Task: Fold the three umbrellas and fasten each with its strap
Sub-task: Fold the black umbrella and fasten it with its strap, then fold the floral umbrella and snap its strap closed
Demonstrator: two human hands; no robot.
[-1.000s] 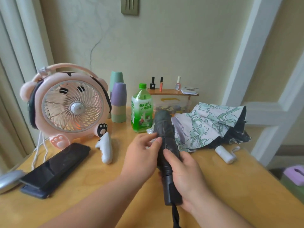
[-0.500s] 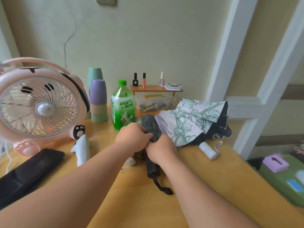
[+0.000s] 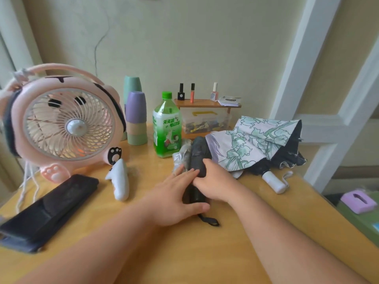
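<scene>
Dark umbrella (image 3: 198, 152) is folded, lying mid-tabletop (image 3: 235, 253), canopy end toward the wall, handle end toward the person. Its wrist loop (image 3: 210, 220) trails on the wood at the near end.

Left hand (image 3: 174, 198): fingers (image 3: 184, 174) straight and flat along the umbrella's left side, thumb laid against the handle end. Right hand (image 3: 217, 181): fingers (image 3: 205, 163) curled over the canopy from the right, gripping it.

Grey crumpled bundle (image 3: 180, 158) touches the dark umbrella's left side; can't tell what it is. Floral umbrella (image 3: 252, 144) lies just right of it, canopy loose and spread, and its white handle (image 3: 273, 181) is near the tabletop's right edge.

Room: the widest bare wood is the near half, under and between the forearms. The left side is taken by the pink fan (image 3: 67, 126), a flat black item (image 3: 49, 210) reaching the left edge, and a white gadget (image 3: 121, 179). The back row is crowded against the wall.

Containers:
- Green bottle (image 3: 167, 132): capped, green liquid inside.
- Stacked cups (image 3: 136, 117): upside down.
- Clear box (image 3: 203, 121) with a yellow handle, under a small wooden shelf (image 3: 205, 103): small mixed bits inside, too small to tell.
- Nail polish bottles (image 3: 214, 93) stand upright on the shelf.

Off the tabletop to the right is a purple tissue box (image 3: 359, 199).
</scene>
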